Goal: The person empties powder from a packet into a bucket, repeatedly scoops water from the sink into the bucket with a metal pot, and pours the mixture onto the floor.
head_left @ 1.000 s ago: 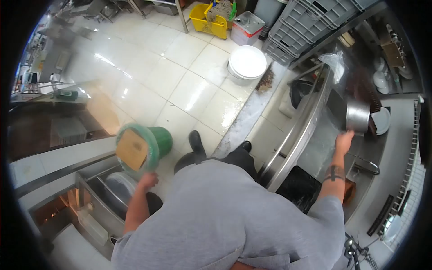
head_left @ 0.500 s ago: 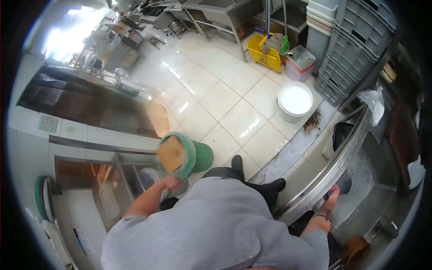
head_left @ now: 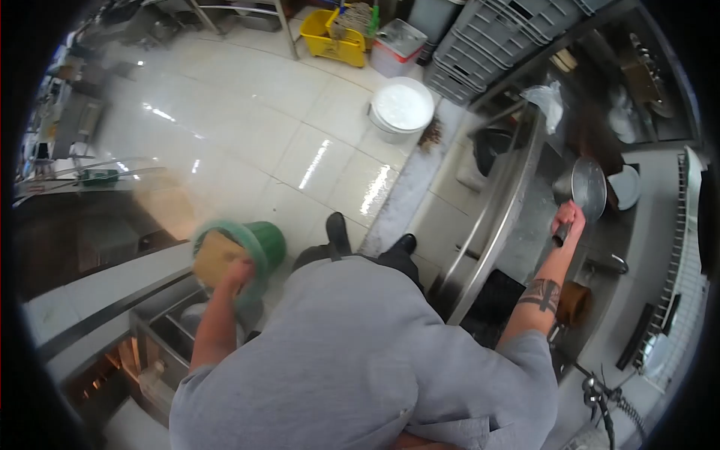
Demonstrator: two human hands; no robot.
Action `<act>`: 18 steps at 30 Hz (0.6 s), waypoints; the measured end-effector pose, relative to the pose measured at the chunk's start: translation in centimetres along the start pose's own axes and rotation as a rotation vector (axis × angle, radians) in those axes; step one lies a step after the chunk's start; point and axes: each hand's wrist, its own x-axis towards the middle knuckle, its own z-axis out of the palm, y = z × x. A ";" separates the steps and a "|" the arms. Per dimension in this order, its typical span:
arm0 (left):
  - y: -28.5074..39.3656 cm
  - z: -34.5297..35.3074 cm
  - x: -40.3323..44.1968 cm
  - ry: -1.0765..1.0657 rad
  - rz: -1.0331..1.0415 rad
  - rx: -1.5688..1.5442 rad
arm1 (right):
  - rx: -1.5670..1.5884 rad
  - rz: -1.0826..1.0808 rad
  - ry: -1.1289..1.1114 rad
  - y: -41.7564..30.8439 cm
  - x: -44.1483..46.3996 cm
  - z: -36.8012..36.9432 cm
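On the right, my right hand (head_left: 568,217) is closed round the handle of a metal saucepan (head_left: 589,189), which is tilted above the steel sink (head_left: 517,240). My left hand (head_left: 238,274) is out to the left, over the green bin (head_left: 264,244) and beside the brown cardboard piece (head_left: 216,256) on it. Its fingers are blurred, and whether they hold anything is not clear. A faucet (head_left: 609,264) stands at the sink's right side, with a brown pot (head_left: 574,303) near it.
A white bucket (head_left: 402,106) stands on the tiled floor ahead, with a yellow mop bucket (head_left: 334,41) beyond it. Grey crates (head_left: 495,45) are stacked at the upper right. A clear plastic bag (head_left: 546,105) hangs at the sink's far end. A spray hose (head_left: 600,397) is at lower right.
Since half a second ago, the pan has come up from low in the sink in my right hand. My left hand has moved over the bin's near edge. The view has swung round.
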 end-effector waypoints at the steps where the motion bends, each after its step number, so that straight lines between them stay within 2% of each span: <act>1: 0.2 0.3 0.4 0.005 -0.186 -0.192 | -0.047 -0.003 0.003 -1.6 -0.6 2.6; 8: -4.0 3.8 5.7 -0.062 -0.089 -0.403 | -0.350 -0.021 0.155 -8.7 -1.0 16.5; 12: -3.9 5.0 5.2 -0.008 -0.094 -0.318 | -0.546 0.027 0.205 -10.9 1.1 21.2; 14: -4.8 5.7 5.8 0.011 -0.118 -0.308 | -0.658 -0.014 0.302 -11.4 2.4 22.9; 15: -7.8 6.6 7.6 -0.047 -0.070 -0.304 | -0.665 -0.014 0.294 -11.4 2.7 23.7; 17: -10.4 8.2 8.2 -0.092 -0.022 -0.302 | -0.897 -0.052 0.338 -11.6 3.3 25.5; 18: -10.8 8.7 7.8 -0.088 0.055 -0.228 | -0.891 -0.056 0.324 -11.5 3.8 26.1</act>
